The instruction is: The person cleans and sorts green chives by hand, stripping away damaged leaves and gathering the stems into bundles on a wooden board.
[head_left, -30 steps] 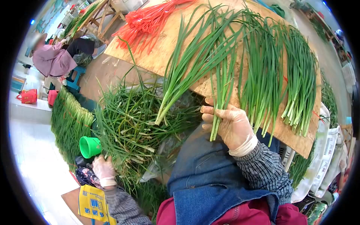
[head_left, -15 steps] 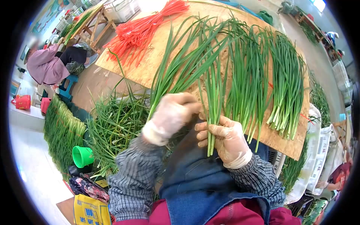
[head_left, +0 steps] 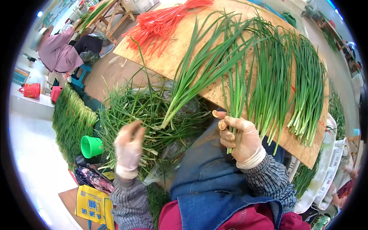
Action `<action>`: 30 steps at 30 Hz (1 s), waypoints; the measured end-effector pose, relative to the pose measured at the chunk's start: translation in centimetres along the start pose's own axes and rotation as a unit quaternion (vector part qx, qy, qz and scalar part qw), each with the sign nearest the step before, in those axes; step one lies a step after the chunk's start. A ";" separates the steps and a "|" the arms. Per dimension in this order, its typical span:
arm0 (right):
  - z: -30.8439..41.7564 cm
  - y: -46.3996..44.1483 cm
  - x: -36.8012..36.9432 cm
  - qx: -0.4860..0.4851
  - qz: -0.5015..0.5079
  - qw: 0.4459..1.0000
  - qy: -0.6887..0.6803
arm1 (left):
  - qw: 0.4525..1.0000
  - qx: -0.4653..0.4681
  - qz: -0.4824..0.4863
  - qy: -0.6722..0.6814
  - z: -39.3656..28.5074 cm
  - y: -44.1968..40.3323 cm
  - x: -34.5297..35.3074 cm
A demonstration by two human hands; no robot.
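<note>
Plywood tabletop (head_left: 165, 65) before you bears chive bunches (head_left: 308, 88) seemingly gathered at right and loose chives (head_left: 205, 76) ungathered at left, your right hand (head_left: 247, 140) pinching a few stalks (head_left: 238, 96) between, your blurred left hand (head_left: 128, 153), fingers parted, over leaf scraps (head_left: 124, 109).

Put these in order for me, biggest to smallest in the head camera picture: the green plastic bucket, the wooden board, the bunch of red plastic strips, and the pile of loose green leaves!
1. Wooden board, though partly covered
2. Pile of loose green leaves
3. Bunch of red plastic strips
4. Green plastic bucket
</note>
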State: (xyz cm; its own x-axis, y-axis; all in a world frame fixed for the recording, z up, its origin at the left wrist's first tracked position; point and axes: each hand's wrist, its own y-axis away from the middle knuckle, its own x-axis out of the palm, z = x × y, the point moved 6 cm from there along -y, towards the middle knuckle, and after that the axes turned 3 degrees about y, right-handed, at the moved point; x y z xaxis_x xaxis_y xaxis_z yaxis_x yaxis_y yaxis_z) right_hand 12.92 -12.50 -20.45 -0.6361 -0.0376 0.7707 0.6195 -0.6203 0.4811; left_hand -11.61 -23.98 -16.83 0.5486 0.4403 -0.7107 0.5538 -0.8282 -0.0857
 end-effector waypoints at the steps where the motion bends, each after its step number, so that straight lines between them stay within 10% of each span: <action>1: -0.1 -0.1 0.1 -0.004 -0.012 1.000 0.015 | 0.999 -0.013 0.042 0.008 -0.8 -0.6 1.8; 16: -0.9 -1.8 0.4 -0.069 -0.107 0.986 0.106 | 0.833 -0.211 0.229 0.458 -6.0 0.8 9.5; 28: -0.2 -1.5 -0.6 -0.059 -0.083 0.991 0.085 | 0.897 -0.156 0.170 0.377 -7.5 -1.5 8.1; 30: -0.1 -1.2 -0.7 -0.056 -0.074 0.992 0.081 | 0.990 0.064 -0.017 0.127 -8.1 -3.4 5.6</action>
State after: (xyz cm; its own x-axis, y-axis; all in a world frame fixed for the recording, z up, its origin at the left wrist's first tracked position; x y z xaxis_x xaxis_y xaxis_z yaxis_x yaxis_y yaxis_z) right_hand 12.64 -11.81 -21.60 -0.7879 -0.0592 0.6130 0.4641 -0.7114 0.5278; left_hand -5.31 -15.90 -14.85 0.6794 0.5278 -0.5097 0.4993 -0.8416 -0.2060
